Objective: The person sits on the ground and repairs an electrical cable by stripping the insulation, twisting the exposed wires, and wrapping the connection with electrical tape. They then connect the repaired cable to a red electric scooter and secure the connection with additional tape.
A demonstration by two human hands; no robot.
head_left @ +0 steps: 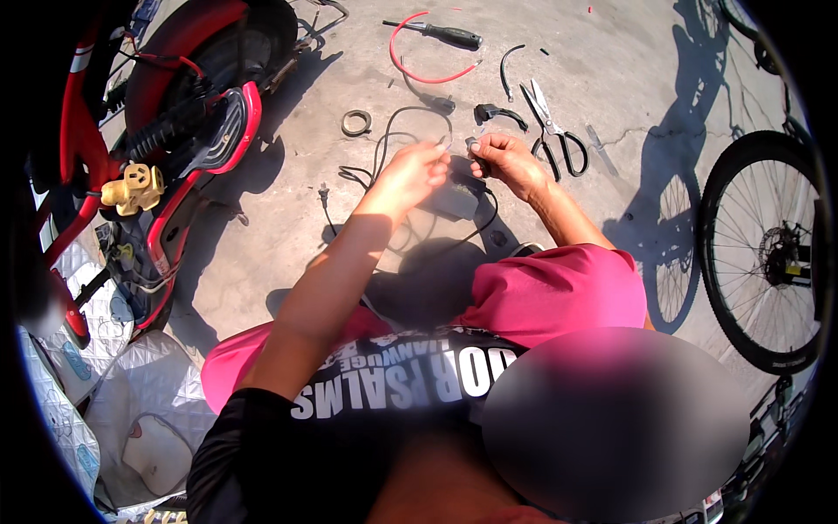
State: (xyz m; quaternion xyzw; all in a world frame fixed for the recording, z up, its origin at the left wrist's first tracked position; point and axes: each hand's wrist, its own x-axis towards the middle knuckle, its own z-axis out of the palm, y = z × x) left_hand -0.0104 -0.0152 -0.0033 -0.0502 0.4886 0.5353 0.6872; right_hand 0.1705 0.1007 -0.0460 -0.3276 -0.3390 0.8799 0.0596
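Observation:
My left hand (414, 177) is closed in a pinch in front of me; a small pale tip shows at its fingers, too small and blurred to name. Close to its right, my right hand (513, 162) grips a small dark piece (477, 159) between thumb and fingers. Below the hands, partly in shadow, sits a dark grey box (454, 203) with thin black cords around it. A two-pin plug (324, 190) lies to the left on the concrete. Beyond the hands are a black plug (496, 113) and a ring of tape (356, 123).
Black-handled scissors (550, 127) lie spread at the right, beside a thin clear strip (601, 150). Farther off are a screwdriver (449, 36) and a red wire (394, 59). A red scooter (244, 131) with a yellow socket adapter (135, 189) stands left, a bicycle wheel (709, 236) right.

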